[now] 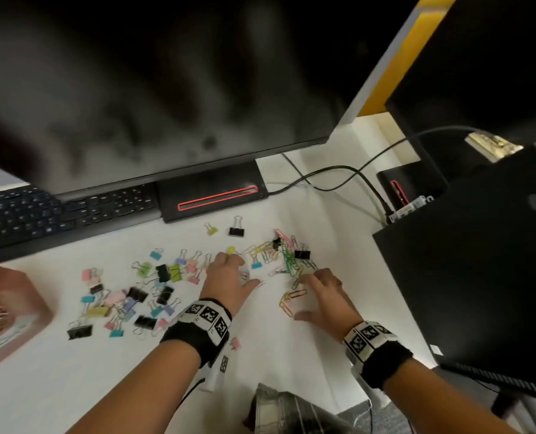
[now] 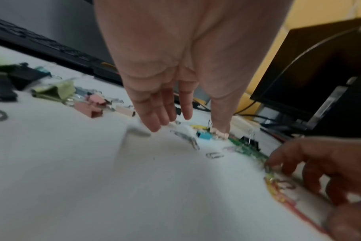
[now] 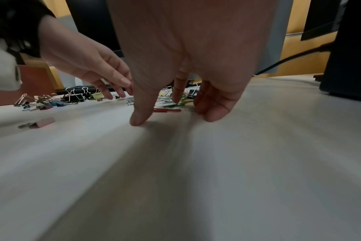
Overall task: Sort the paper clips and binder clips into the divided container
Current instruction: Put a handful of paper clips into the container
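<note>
Both hands (image 1: 229, 278) (image 1: 324, 297) hover with relaxed fingers, paper clips (image 1: 291, 261) between them, binder clips (image 1: 135, 296) leftward.

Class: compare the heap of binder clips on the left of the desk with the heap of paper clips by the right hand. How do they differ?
The binder clips are chunky folded bodies with wire handles; the paper clips are thin bent wire. The binder clips lie spread apart; the paper clips are tangled together. Both are multicoloured and lie on the white desk.

Both hands low, palms down.
Left hand (image 1: 227, 277) and right hand (image 1: 326, 296) reach forward with fingers loosely extended, holding nothing.
</note>
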{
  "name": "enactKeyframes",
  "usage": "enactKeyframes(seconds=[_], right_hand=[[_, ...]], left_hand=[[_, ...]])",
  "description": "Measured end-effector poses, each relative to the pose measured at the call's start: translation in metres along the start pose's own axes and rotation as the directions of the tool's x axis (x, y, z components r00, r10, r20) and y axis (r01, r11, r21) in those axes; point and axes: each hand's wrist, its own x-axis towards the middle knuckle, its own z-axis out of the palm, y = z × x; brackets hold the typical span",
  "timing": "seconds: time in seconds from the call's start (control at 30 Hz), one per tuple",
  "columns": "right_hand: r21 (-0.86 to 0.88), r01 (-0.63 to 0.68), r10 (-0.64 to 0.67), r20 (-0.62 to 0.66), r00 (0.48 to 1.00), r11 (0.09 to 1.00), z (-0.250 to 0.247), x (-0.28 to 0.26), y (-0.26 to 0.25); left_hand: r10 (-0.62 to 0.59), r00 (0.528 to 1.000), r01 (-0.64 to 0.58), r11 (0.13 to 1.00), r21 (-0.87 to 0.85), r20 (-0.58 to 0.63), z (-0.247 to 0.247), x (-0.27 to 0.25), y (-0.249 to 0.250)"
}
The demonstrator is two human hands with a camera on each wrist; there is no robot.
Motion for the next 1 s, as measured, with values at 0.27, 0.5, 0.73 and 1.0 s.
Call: enactKeyframes(seconds=[0.27, 0.5, 0.73, 1.0], right_hand=[[0.149, 0.098, -0.091, -0.058, 0.994, 0.984, -0.008, 0.035, 0.003], [0.023, 0.251, -0.246, -0.137, 0.96, 0.968, -0.011, 0.051, -0.004], [0.076, 0.306, -0.296, -0.122, 0.947, 0.949, -0.005, 0.065, -0.008], [0.191, 0.367, -0.333, -0.188, 0.924, 0.91, -0.006, 0.051, 0.008]], left_hand=[[0.005, 0.998, -0.002, 0.999, 0.042, -0.062, 0.008, 0.013, 0.003], [-0.004, 1.0, 0.005, 0.994, 0.105, -0.01, 0.006, 0.017, -0.001], [0.053, 0.997, -0.063, 0.977, 0.202, 0.053, 0.004, 0.015, 0.001], [0.038, 0.994, -0.057, 0.978, 0.2, 0.1, 0.005, 0.018, -0.002]])
